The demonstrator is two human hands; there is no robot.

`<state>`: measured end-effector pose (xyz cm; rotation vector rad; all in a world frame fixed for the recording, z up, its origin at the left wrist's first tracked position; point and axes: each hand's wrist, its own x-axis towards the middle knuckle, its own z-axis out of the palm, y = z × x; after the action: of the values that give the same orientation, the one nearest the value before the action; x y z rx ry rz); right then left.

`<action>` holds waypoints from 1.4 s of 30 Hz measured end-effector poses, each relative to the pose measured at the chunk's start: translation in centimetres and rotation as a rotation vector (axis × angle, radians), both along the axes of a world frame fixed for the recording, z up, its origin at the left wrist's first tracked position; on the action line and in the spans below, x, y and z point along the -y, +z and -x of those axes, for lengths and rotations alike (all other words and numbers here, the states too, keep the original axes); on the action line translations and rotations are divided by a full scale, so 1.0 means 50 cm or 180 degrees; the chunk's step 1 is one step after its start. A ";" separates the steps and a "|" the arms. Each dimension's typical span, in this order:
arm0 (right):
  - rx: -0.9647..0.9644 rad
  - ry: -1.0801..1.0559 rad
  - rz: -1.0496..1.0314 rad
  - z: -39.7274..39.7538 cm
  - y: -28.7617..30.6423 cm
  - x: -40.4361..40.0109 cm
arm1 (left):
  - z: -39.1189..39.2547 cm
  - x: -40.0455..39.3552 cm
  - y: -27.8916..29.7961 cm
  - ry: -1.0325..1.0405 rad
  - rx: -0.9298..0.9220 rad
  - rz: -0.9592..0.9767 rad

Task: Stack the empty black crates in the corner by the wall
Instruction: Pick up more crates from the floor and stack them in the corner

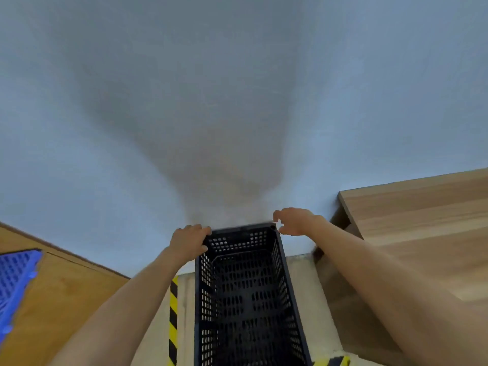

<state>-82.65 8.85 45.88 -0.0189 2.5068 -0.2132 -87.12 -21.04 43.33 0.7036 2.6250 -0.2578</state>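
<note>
Black crate (248, 299) running lengthwise to wall (184, 101); left hand (188, 240) grasping far-left corner, right hand (294, 220) released beside far-right

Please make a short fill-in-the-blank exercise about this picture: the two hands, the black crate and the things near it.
1. The left hand grips the far ____ corner of the black crate.
2. The right hand is open and holds ____.
3. The stripes on the floor tape are black and ____.
4. The wooden table stands to the ____ of the crate.

Missing words: left; nothing; yellow; right
</note>
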 end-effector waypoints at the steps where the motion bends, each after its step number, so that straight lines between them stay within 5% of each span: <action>1: -0.0031 -0.0086 -0.0031 -0.008 0.018 -0.005 | 0.014 -0.009 0.018 -0.0119 -0.0019 -0.0023; 14: -0.0176 -0.1250 0.0009 -0.226 0.128 0.035 | 0.004 -0.098 0.136 -0.1800 -0.0402 0.0106; 22: -0.0426 -0.2468 0.0064 -0.554 0.199 -0.059 | -0.139 -0.316 0.190 -0.2956 -0.0688 0.0000; 30: -0.0277 -0.3907 -0.0243 -1.091 0.233 -0.072 | -0.599 -0.586 0.240 -0.4312 -0.0441 -0.0712; 42: 0.0396 -0.5522 -0.0474 -1.933 0.254 0.228 | -1.489 -0.576 0.238 -0.6159 -0.0302 -0.0552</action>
<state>14.02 -2.55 58.60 2.0861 1.6966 -0.6317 -12.65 7.76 55.25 2.9456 1.0731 -0.5112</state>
